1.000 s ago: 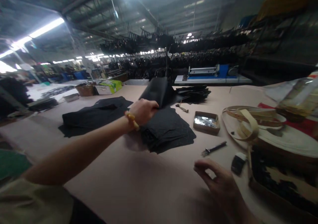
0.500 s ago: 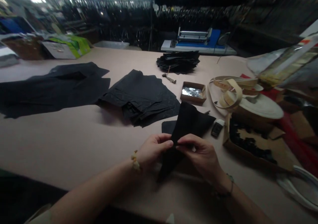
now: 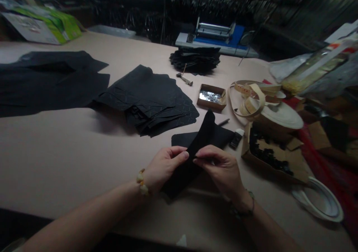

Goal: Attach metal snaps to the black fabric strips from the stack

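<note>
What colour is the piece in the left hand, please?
The piece is black; the head view shows it.

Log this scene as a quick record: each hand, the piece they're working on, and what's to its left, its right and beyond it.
Left hand: thumb and fingers holding the black piece
Right hand: fingertips at the same piece; too dark to tell whether they grip anything
Piece: partly raised and bent, over the table
To its left: fanned stack of black pieces
To its right: cardboard box of small black parts
Beyond: small box of shiny bits
</note>
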